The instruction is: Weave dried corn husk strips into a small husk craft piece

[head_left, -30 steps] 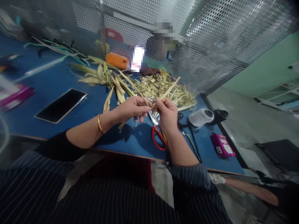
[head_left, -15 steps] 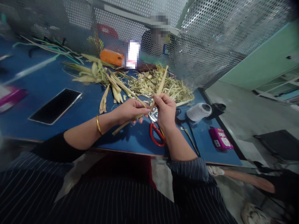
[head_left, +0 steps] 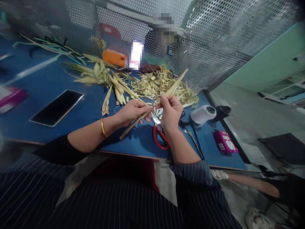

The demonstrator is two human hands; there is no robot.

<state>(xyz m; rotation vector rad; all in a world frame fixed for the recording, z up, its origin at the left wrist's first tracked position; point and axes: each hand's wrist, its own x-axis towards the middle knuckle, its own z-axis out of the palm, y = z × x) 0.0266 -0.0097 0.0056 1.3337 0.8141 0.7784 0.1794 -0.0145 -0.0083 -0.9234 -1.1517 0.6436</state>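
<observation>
My left hand (head_left: 132, 113), with a gold bangle on the wrist, pinches a thin, pale dried strip that looks like corn husk. Its brown end slants down under my fingers toward the table's front. Opposite, my right hand (head_left: 172, 113) grips a strip of the same dry husk (head_left: 176, 83) between thumb and forefinger; its wide end points up and right. The fingertips of both hands almost meet, and whether this is one strip or two joined cannot be made out. Beneath them lie red-handled scissors (head_left: 154, 136), partly hidden by my right wrist.
Behind my hands lie a heap of shredded husk (head_left: 150, 84) and a bundle of longer leaves (head_left: 95, 74). A phone (head_left: 57, 108) lies left. On the right are a white thread cone (head_left: 201, 115), a black cone (head_left: 221, 113) and a purple packet (head_left: 225, 142). A perforated metal screen (head_left: 214, 41) stands behind.
The husk in my right hand swung upright, then tilted back to the right. A brown strip end now shows below my left hand. The view has shifted slightly.
</observation>
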